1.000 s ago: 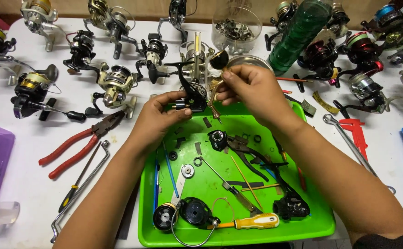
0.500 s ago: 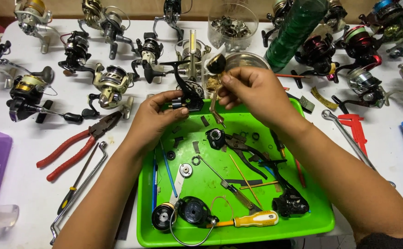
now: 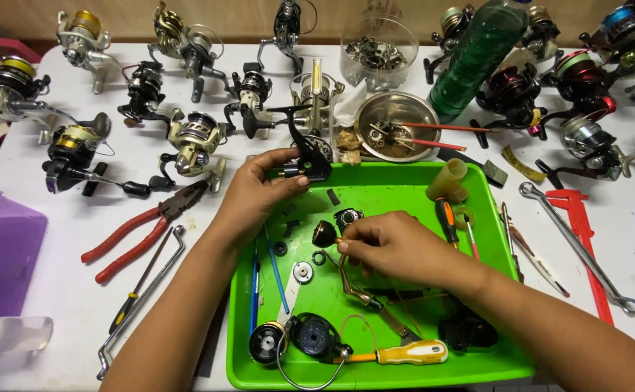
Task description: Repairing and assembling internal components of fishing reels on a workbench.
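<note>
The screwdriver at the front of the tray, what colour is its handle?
Yellow-orange, on the screwdriver lying in the green tray; the head view shows it clearly.

Both hands low, forearms angled inward
Left hand (image 3: 263, 192) raised, fingers curled in a grip; right hand (image 3: 390, 247) palm-down, fingertips pinched together.

I see a bright green tray (image 3: 404, 190) on a white worktop (image 3: 78, 218). At nine o'clock lie red-handled pliers (image 3: 125, 238) and a purple box (image 3: 2, 254). At twelve stands a dark green bottle (image 3: 477, 54). At six lies a yellow-handled screwdriver (image 3: 410, 353). My left hand (image 3: 259, 192) holds a black reel body (image 3: 306, 161).
</note>
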